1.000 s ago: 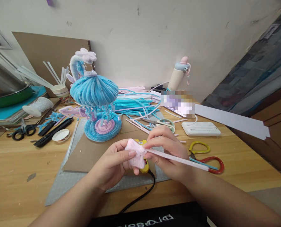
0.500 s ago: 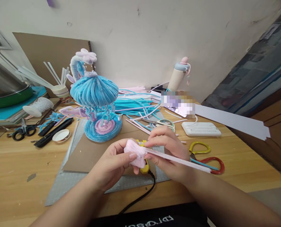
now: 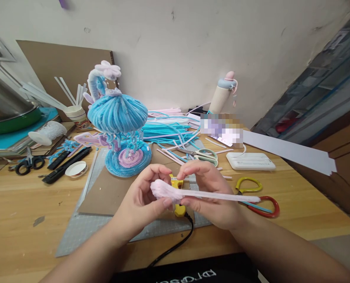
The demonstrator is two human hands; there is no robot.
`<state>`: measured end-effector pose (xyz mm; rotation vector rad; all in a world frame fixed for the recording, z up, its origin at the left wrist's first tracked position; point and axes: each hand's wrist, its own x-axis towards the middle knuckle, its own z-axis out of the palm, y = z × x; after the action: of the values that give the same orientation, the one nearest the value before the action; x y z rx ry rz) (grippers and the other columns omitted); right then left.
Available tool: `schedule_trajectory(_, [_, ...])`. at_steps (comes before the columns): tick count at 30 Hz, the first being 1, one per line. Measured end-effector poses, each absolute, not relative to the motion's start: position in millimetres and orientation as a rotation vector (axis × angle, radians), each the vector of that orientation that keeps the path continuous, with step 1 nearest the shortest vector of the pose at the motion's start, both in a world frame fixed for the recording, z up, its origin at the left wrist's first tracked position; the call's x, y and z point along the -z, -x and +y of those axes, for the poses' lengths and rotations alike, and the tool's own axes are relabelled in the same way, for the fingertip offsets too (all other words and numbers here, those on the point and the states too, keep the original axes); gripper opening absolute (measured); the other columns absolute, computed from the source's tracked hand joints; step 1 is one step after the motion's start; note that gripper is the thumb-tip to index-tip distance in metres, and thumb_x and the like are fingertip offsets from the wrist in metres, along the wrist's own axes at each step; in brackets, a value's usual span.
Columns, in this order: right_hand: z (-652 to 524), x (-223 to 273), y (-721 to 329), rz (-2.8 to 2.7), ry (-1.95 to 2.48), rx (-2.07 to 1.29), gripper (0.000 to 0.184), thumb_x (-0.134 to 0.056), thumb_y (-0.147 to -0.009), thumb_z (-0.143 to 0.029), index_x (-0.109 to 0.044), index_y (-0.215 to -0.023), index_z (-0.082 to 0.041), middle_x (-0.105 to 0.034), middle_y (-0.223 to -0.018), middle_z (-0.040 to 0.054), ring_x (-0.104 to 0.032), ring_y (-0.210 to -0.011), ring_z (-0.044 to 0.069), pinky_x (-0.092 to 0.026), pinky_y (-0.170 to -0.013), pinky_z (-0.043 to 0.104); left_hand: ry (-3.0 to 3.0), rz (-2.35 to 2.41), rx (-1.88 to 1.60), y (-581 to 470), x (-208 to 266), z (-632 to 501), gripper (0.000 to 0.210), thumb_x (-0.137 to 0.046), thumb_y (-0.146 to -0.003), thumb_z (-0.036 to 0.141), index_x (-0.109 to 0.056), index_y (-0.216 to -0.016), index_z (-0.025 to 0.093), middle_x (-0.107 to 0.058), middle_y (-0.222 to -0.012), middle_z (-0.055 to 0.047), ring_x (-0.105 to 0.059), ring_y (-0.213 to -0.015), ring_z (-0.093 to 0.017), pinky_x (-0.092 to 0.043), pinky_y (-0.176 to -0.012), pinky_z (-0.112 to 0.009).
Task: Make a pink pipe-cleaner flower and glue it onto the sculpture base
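Two bare hands hold a pale pink, fuzzy, stemmed piece above a light wooden surface.
Head view: the left hand has its grip closed around the pale pink piece's rounded head, thumb in front; the right hand touches the stem's base with its thumb, fingers curved above, though whether it pinches cannot be told. The long straight stem extends rightward. Below sits a yellow plastic tool; behind stands a blue fuzzy domed ornament.
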<state>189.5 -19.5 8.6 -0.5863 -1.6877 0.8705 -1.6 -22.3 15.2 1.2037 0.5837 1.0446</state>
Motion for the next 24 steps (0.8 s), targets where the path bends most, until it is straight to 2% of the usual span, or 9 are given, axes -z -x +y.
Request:
schedule_trajectory(5, [-23, -10, -187, -1.701, 0.503, -0.943, 0.044, -0.077, -0.076, -0.021, -0.056, -0.114, -0.028, -0.059, -0.106, 0.0035, -0.056, -0.101, 0.021, -0.047, -0.092, 0.039, -1.569, 0.556, -1.178, 2, -17, -32, 0.041, -0.062, -0.084, 0.012, -0.048, -0.119, 0.026, -0.051, -0.09, -0.001, -0.052, -0.082, -0.015, -0.048, -0.073, -0.026])
schedule_trajectory(11, [-23, -11, -188, -1.749, 0.477, -0.955, 0.047, -0.079, -0.075, -0.028, -0.055, -0.116, -0.029, -0.058, -0.109, 0.0049, -0.055, -0.105, 0.022, -0.047, -0.092, 0.04, -1.868, 0.452, -1.401, 1, -11, -35, 0.064, -0.06, -0.068, -0.001, -0.044, -0.125, 0.026, -0.052, -0.09, -0.003, -0.054, -0.081, -0.018, -0.047, -0.071, -0.033])
schedule_trajectory(18, [-22, -12, -186, -1.775, 0.488, -0.909, 0.04, -0.077, -0.077, -0.034, -0.058, -0.111, -0.027, -0.058, -0.107, 0.006, -0.056, -0.103, 0.022, -0.049, -0.089, 0.039, -1.998, 0.418, -1.612, -1, -13, -33, 0.066, -0.061, -0.06, 0.001, -0.049, -0.119, 0.026, -0.054, -0.081, -0.002, -0.055, -0.071, -0.018, -0.05, -0.066, -0.037])
schedule_trajectory(24, [-23, -12, -185, -1.755, 0.513, -0.909, 0.03, -0.075, -0.077, -0.028, -0.058, -0.101, -0.026, -0.057, -0.105, 0.0051, -0.056, -0.1, 0.021, -0.049, -0.085, 0.037, -2.034, 0.453, -1.719, -1, -12, -33, 0.06, -0.061, -0.059, 0.003, -0.052, -0.114, 0.025, -0.056, -0.077, -0.001, -0.054, -0.066, -0.017, -0.051, -0.065, -0.038])
